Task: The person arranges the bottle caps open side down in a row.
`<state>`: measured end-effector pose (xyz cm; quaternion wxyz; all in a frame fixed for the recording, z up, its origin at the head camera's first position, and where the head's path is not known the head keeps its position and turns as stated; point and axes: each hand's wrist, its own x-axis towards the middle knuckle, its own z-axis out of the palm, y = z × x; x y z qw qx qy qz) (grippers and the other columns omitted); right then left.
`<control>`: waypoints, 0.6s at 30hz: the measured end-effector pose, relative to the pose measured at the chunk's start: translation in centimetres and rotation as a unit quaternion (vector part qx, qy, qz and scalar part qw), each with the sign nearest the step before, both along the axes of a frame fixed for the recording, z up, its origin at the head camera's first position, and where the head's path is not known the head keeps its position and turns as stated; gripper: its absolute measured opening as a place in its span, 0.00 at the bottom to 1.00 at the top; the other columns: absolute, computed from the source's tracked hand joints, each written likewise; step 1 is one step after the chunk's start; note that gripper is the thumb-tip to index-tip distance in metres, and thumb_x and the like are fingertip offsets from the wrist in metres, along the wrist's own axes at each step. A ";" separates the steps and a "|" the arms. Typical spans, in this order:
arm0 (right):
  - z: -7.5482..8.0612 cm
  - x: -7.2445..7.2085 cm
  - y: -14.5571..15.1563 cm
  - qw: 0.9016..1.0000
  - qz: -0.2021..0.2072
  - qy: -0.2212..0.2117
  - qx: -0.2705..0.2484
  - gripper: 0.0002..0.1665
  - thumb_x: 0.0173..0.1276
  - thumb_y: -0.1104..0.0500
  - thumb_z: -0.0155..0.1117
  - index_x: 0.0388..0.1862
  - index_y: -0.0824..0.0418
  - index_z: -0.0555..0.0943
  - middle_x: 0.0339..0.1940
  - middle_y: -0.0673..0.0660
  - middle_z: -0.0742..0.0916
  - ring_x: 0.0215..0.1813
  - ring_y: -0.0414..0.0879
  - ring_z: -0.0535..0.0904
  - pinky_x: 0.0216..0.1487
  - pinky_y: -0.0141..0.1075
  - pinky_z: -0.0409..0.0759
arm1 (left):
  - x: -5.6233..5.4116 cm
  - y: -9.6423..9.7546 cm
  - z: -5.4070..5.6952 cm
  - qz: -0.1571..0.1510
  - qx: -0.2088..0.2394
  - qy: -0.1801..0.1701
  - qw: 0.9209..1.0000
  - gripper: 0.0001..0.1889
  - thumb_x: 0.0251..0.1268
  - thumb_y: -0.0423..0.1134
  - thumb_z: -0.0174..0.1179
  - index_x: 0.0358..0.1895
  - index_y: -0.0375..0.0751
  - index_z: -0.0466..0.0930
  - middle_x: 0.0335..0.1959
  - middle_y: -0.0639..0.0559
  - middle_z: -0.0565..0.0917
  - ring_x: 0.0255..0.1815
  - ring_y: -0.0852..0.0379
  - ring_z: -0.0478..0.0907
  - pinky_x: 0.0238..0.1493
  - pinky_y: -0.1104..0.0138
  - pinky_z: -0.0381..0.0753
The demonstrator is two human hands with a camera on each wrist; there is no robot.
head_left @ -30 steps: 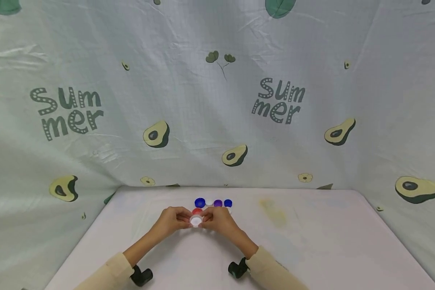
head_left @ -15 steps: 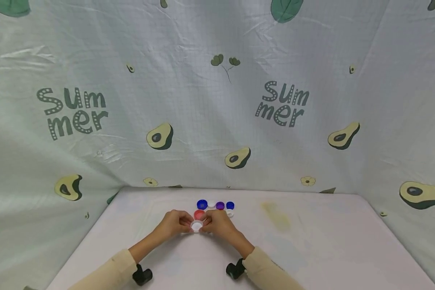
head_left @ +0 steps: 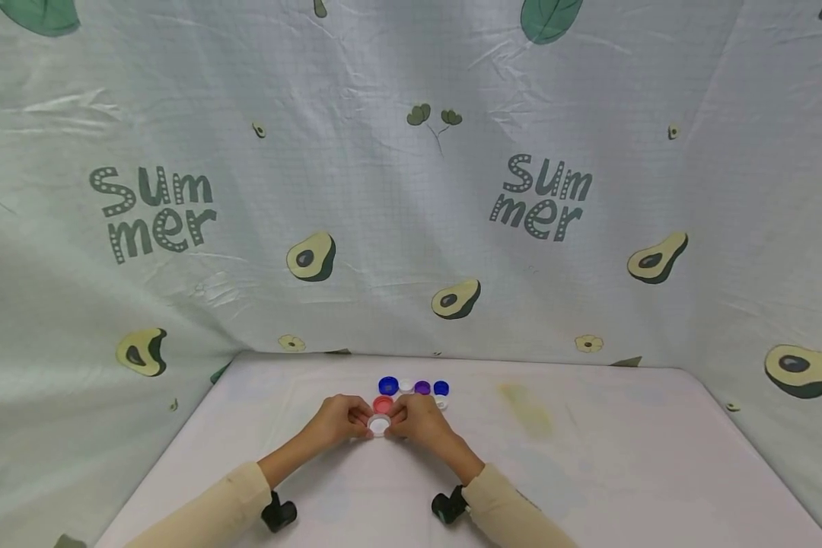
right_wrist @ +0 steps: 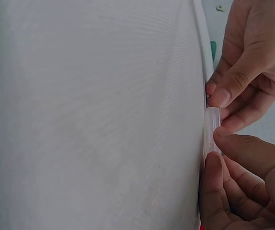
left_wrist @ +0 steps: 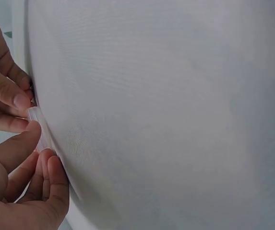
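A round white bottle cap (head_left: 380, 425) with a ridged side lies between my two hands, right at the table surface. My left hand (head_left: 345, 418) pinches its left edge with thumb and fingertips. On the opposite edge, my right hand (head_left: 418, 418) grips it the same way. Both wrist views show the cap (right_wrist: 212, 129) edge-on, its rim between the thumbs and fingers. Just behind it in the head view sits a red cap (head_left: 382, 405), close to the fingertips of both hands.
Farther back stand a large blue cap (head_left: 388, 386), a white one (head_left: 406, 386), a purple one (head_left: 422, 387) and a smaller blue one (head_left: 441, 388). Another white cap (head_left: 441, 403) sits by my right hand. A patterned curtain (head_left: 383, 190) rises behind the white table (head_left: 589, 457).
The white cap and both hands have come slightly nearer to me and lower, so more of the red cap shows. The head view has shifted a little. Both hands keep their hold.
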<state>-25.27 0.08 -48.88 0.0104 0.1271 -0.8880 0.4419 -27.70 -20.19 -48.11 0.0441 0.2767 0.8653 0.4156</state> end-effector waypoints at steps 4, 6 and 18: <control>0.0 0.0 -0.1 1.000 -0.001 0.002 -0.004 0.12 0.53 0.71 0.79 0.34 0.67 0.84 0.23 0.51 0.85 0.24 0.36 0.78 0.24 0.27 0.77 | -0.2 0.0 -0.1 0.000 0.000 0.004 1.000 0.12 0.49 0.24 0.76 0.37 0.29 0.84 0.28 0.48 0.85 0.30 0.59 0.80 0.31 0.73 0.80; 0.1 0.0 0.0 1.000 0.003 0.002 -0.003 0.12 0.54 0.72 0.79 0.35 0.68 0.84 0.23 0.51 0.85 0.24 0.36 0.78 0.24 0.27 0.77 | -0.2 0.1 0.0 -0.004 -0.002 0.010 1.000 0.12 0.49 0.23 0.76 0.37 0.28 0.84 0.28 0.47 0.85 0.30 0.59 0.80 0.31 0.73 0.80; 0.8 0.0 3.6 0.997 0.068 -0.027 -0.006 0.14 0.70 0.64 0.67 0.52 0.68 0.83 0.39 0.54 0.89 0.40 0.44 0.86 0.39 0.35 0.85 | 0.1 0.6 1.0 0.004 -0.032 0.022 0.999 0.14 0.53 0.23 0.73 0.42 0.25 0.82 0.28 0.48 0.82 0.30 0.59 0.76 0.30 0.72 0.77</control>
